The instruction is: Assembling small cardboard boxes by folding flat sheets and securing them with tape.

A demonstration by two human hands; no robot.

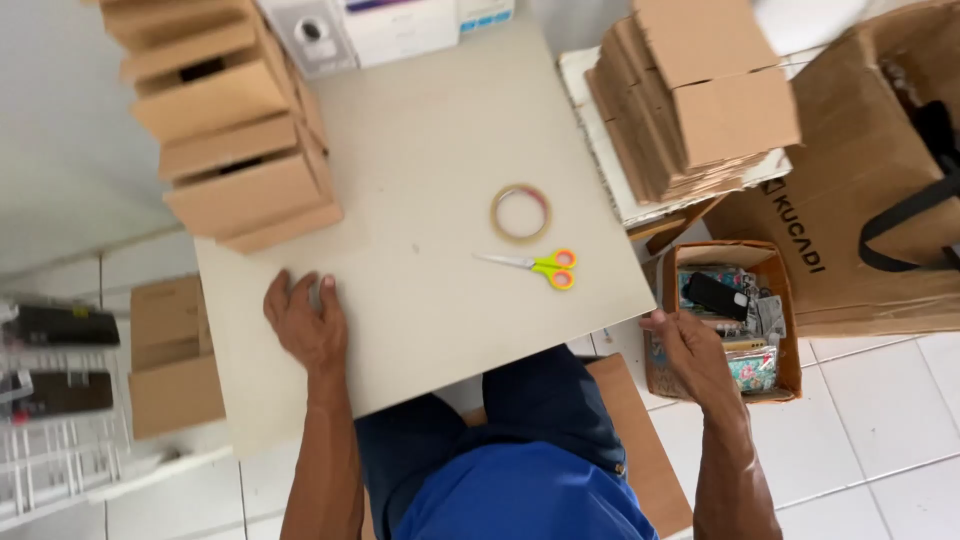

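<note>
The left hand (305, 325) lies flat at lower left on the pale board (420, 170) across the lap, fingers loosely together, steadying it, while the right hand (690, 352), fingers curled, grips the board's lower-right edge beside the small open carton (785, 330)

A cream board (420, 170) is seen carrying brown cardboard boxes (230, 130) at its left edge, a translucent tan tape roll (520, 213), and scissors (535, 265) handled in yellow and orange.

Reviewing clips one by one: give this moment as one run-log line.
left hand: flat on board | right hand: at open box edge | scissors, tape roll: untouched on board
</note>
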